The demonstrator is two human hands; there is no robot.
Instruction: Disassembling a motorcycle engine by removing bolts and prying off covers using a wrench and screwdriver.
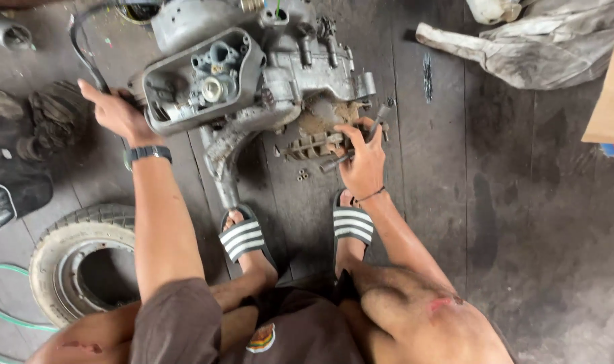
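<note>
Head view, looking straight down: left hand (118,114) clamped on the near-left end of the grey engine case (253,74), fingers curled out of sight behind its rim, beside a black cable (84,54). Right hand (364,162) closed around a dark socket wrench (361,145), long axis slanting from near-left up to far-right, tip against the rusty underside of the case. Case lying on the dark plank floor (509,202), stretching away from the sandalled feet (243,236). Right hand the nearer to the small loose nuts (302,175). Bare tyre (78,259) at the near-left edge.
</note>
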